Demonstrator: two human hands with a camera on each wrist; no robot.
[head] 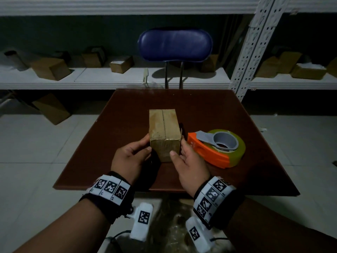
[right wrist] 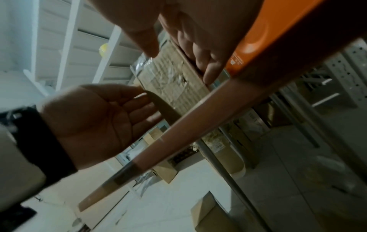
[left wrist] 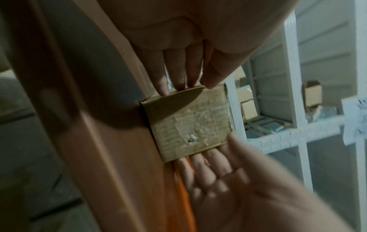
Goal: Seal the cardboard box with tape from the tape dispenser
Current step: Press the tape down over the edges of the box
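Note:
A small cardboard box (head: pixel 164 125) stands on the brown table (head: pixel 127 110), its two top flaps meeting in a seam along the middle. Old clear tape shows on its near face (left wrist: pixel 188 124). My left hand (head: pixel 140 148) lies against its left side with straight fingers (left wrist: pixel 178 75), thumb on the near corner. My right hand (head: pixel 182 150) presses flat on the right side, thumb on the near face. The orange tape dispenser (head: pixel 217 148) with a yellowish roll lies just right of the box, behind my right hand; nothing holds it.
A blue chair (head: pixel 175 45) stands behind the table's far edge. White shelving (head: pixel 109 77) with several cardboard boxes runs along the back, with a perforated upright (head: pixel 253 48) at the right. More boxes lie on the tiled floor (head: pixel 52 110).

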